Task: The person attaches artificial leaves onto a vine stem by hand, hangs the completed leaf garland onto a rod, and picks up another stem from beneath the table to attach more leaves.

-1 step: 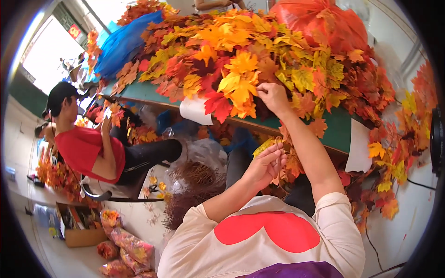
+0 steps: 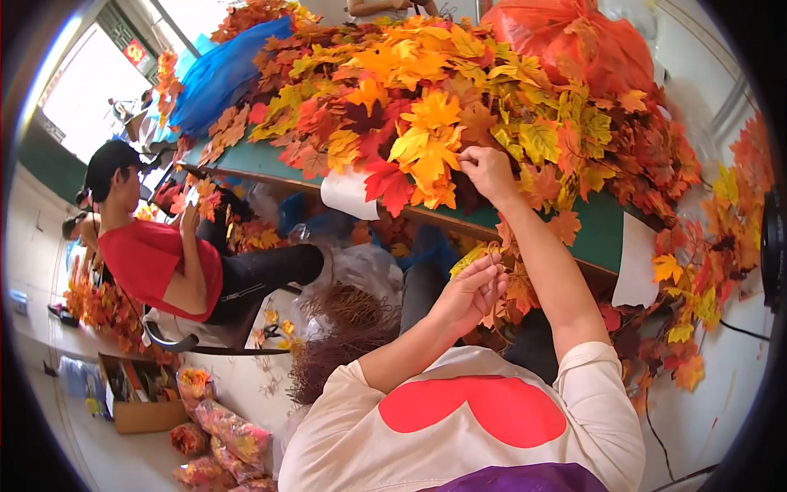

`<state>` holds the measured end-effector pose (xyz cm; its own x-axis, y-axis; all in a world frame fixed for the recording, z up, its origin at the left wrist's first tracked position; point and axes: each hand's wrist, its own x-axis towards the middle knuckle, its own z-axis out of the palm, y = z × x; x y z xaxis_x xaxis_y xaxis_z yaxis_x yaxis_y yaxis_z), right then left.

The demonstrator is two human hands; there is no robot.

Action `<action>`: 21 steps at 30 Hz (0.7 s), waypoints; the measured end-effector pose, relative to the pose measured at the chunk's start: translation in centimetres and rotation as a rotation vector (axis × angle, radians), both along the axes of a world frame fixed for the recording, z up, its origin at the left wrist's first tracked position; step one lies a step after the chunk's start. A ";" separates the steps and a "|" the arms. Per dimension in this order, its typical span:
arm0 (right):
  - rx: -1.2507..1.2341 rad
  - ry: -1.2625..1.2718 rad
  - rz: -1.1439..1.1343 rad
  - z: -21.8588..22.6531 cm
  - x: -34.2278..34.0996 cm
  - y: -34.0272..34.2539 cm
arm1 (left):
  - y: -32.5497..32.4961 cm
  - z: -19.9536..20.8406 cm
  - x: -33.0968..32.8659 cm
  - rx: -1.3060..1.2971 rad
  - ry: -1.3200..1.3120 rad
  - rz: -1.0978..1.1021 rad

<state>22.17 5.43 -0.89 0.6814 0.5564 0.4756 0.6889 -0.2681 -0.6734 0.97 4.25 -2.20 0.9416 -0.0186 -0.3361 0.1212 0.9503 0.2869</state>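
Observation:
Artificial maple leaves (image 2: 426,160) in yellow, orange and red lie heaped over the green table (image 2: 594,238). At the heap's front edge my right hand (image 2: 489,174) is closed in a pinch against the rim of a yellow-orange leaf. Closer to my body, below the table edge, my left hand (image 2: 469,298) pinches a thin brown stem (image 2: 493,248) that curls up above the fingertips. Orange and yellow leaves (image 2: 518,289) hang just beyond that hand; whether they join the stem I cannot tell.
A blue bag (image 2: 225,78) and a red plastic bag (image 2: 570,45) sit on the table. To my left, a person in a red shirt (image 2: 172,266) handles leaves. A bundle of brown stems (image 2: 340,328) stands beside my left arm. Leaf garlands (image 2: 697,287) hang at the right.
The background has shifted very slightly to the right in the picture. Both hands keep their pinch in nearly the same place.

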 end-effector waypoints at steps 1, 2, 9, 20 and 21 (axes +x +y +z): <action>-0.016 0.031 -0.005 0.0 0.1 0.0 | 0.2 -0.1 -0.1 0.008 0.001 0.003; -0.017 0.029 0.002 0.1 0.1 -0.1 | 0.3 -0.1 -0.2 0.016 0.000 0.002; -0.009 0.220 -0.073 1.4 1.5 -1.4 | 0.5 0.7 0.0 0.044 0.036 0.042; -0.205 0.213 0.021 2.7 1.6 -2.0 | 9.7 0.1 8.4 0.673 -0.159 0.206; -0.203 0.209 0.019 2.6 1.8 -2.0 | 10.5 -0.4 9.3 0.477 -0.174 0.259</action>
